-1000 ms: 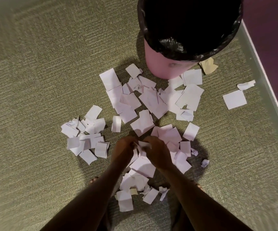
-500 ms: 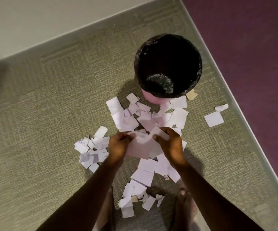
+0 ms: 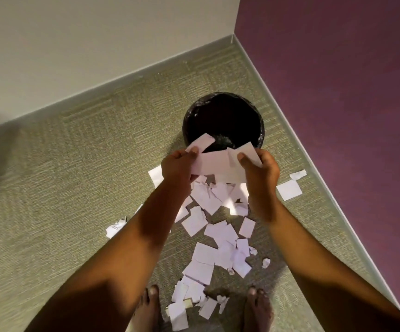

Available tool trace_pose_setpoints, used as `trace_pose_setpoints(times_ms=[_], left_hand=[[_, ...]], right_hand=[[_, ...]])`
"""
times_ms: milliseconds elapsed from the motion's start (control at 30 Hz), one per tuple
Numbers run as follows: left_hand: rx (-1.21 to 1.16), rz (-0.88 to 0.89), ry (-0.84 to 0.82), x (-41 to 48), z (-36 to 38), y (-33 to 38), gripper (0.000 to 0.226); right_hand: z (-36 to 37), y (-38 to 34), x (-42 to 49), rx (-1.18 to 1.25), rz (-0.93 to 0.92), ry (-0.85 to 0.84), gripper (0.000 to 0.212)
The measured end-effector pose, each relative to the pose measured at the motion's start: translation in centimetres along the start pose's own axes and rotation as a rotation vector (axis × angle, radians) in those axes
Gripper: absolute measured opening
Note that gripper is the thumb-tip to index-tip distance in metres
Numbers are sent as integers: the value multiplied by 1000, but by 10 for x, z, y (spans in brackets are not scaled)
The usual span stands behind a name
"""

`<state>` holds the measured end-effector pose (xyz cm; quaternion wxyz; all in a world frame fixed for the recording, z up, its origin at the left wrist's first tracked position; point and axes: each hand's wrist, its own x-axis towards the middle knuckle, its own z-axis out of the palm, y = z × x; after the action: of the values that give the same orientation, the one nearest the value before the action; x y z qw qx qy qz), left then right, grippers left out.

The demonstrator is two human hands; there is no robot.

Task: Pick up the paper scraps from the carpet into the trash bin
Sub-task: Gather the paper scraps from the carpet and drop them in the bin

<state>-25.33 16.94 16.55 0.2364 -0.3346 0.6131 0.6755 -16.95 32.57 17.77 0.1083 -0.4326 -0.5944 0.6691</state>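
Head view, looking down. A round trash bin lined with a black plastic bag (image 3: 227,113) stands on the olive-green ribbed carpet (image 3: 74,176), near the far right corner of the floor where a pale cream wall (image 3: 98,44) meets a dark purple wall (image 3: 338,92). Both bare forearms reach forward. The left hand (image 3: 178,167) and the right hand (image 3: 260,171) hold between them a bundle of white paper scraps (image 3: 214,164); each grip is narrow, thumb and curled fingers pinching one end of the bundle. The bundle is off the carpet, and in this view its upper corners overlap the near rim and dark opening of the bin. Below the hands, a loose trail of white torn paper pieces (image 3: 208,255) lies on the carpet, running from the foot of the bin back to between the person's bare left foot (image 3: 149,307) and bare right foot (image 3: 257,307). A single square white scrap (image 3: 289,190) and a small crumpled white scrap (image 3: 298,174) lie apart from the trail, close to the carpet's right edge along the purple wall. A few more white pieces (image 3: 115,228) show just left of the left forearm.
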Motion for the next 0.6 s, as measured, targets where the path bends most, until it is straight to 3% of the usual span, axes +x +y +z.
trace_pose_setpoints(times_ms=[67,267,500,600], left_hand=[[-79,-52,-19,1,12,6,12],[-139,-120,-74,6,18,7,31],[32,-38,-159,8,2,-3,53],[57,40,-121,9,-11,-20,43]], right_hand=[[5,3,12,31,79,68,16],[13,7,34,173,247,145,27],[2,16,26,182,139,52,36],[-9,32,27,123,136,94,32]])
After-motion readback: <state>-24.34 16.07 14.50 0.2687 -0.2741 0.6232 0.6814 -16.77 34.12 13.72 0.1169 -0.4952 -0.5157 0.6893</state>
